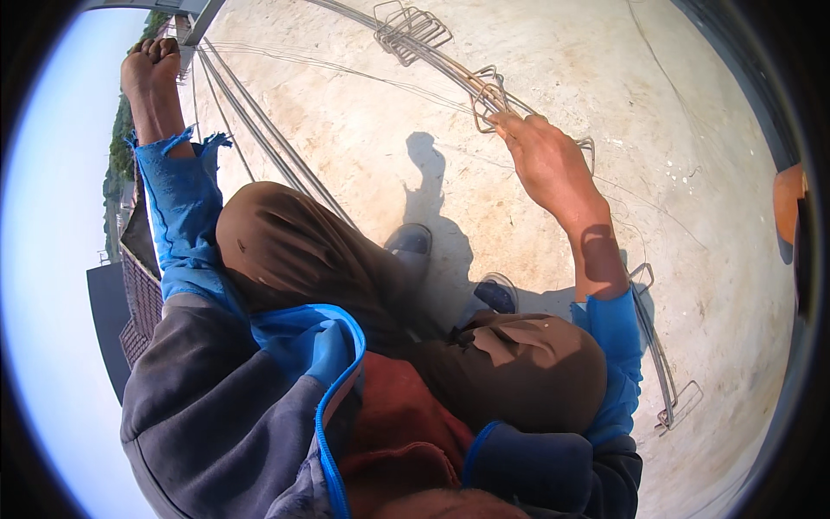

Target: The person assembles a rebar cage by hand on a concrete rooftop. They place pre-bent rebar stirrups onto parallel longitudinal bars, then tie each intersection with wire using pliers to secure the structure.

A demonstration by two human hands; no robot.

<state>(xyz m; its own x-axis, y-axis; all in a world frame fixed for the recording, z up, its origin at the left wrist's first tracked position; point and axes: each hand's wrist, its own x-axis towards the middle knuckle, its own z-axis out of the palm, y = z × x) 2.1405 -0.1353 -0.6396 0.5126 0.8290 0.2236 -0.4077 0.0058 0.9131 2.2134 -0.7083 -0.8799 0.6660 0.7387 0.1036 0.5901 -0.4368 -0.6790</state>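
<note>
Concrete, pale and mottled, makes up the floor [605, 86] across the whole far and right side of the head view, in hard sunlight with the person's shadow falling on it near the middle. Beyond its left edge lie open sky, distant trees and a lower tiled roof [138, 303], so the slab sits high up outdoors. Long straight steel rods [259, 130] run from the far left toward the knees. At the right rim a bit of another person shows.

Thin brown steel makes up the rebar cage [450, 65]: a few long bars bundled together, running from far centre down past the right hand [545, 164] to the near right, with bent rectangular stirrups [406, 30] strung on them, a cluster at the far end and single loops nearer. It lies flat on the floor. Right fingers are curled together onto a stirrup [488, 99] at the bars, pinching it from above. The left hand [149, 69] is raised at the far left in a closed fist; whether it holds anything cannot be told. Brown trousers, blue sleeves and grey sandals [411, 240] fill the near part.
</note>
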